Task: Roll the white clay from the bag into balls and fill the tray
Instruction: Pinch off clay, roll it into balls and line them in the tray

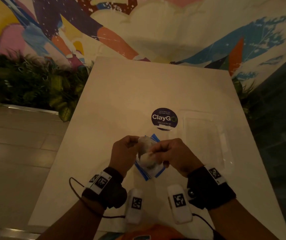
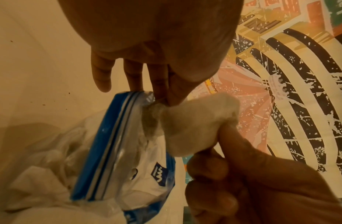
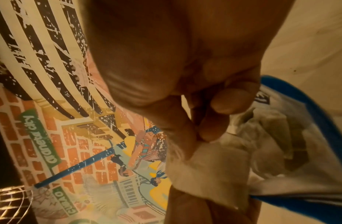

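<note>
A painted mural (image 1: 138, 23) fills the far wall; the right wrist view reads "araneta city" on a green band of it, and a second green band reads roughly "GUIZAO", too warped to be sure. Below the mural runs a strip of dark foliage (image 1: 26, 84). The white table (image 1: 121, 94) takes the middle of the head view. On it sits a round dark sticker (image 1: 164, 119) reading "ClayGO", with small lines above and below that seem to say "Let's keep our pantries clean" and "Clean as you go". Just right of the sticker lies the clear tray (image 1: 206, 135), with no balls visible in it. Two white tagged blocks (image 1: 179, 203) lie near the table's front edge, each bearing a black-and-white square code, as do the black wristbands (image 1: 211, 187).

The bag (image 2: 101, 151), clear with a blue zip strip and a small blue logo patch too small to read, is held up between both hands above the table, with white material visible through its side. A lump of white clay (image 2: 197, 124) sticks out at its mouth. The left hand (image 1: 123, 153) curls its fingers, its thumb and fingers pinching the lump's lower edge. The right hand (image 1: 173, 153) pinches with thumb and fingertips closed at the lump's top, where clay meets the bag's rim; whether plastic is caught in that pinch cannot be told.
</note>
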A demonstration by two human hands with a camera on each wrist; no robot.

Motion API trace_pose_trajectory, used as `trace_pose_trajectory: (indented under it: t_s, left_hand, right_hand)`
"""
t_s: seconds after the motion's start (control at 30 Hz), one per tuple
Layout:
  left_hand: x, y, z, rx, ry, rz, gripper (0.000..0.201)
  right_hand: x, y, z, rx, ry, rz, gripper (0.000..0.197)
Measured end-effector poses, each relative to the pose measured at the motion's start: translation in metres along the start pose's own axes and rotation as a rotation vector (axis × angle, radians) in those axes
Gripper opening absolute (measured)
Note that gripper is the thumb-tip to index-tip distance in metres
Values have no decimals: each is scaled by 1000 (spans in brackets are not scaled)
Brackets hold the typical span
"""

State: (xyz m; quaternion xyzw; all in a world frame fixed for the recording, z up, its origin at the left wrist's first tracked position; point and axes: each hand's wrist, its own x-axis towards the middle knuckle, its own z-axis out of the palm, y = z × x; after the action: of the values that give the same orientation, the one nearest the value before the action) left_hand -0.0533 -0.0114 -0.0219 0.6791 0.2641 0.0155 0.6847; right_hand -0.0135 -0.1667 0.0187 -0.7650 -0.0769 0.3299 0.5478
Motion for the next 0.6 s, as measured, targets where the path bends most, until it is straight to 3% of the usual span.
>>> trace_pose_trajectory:
  t_s: [0.23,0.6]
  left_hand:
    - [-3,1,0,-66,-34,-4,21]
    - [-3,-1,-1,-87,-36,-30,13]
  right_hand:
    - [17,14,19,31,295,34,25]
    - [21,21,26,-39,301,-23,22]
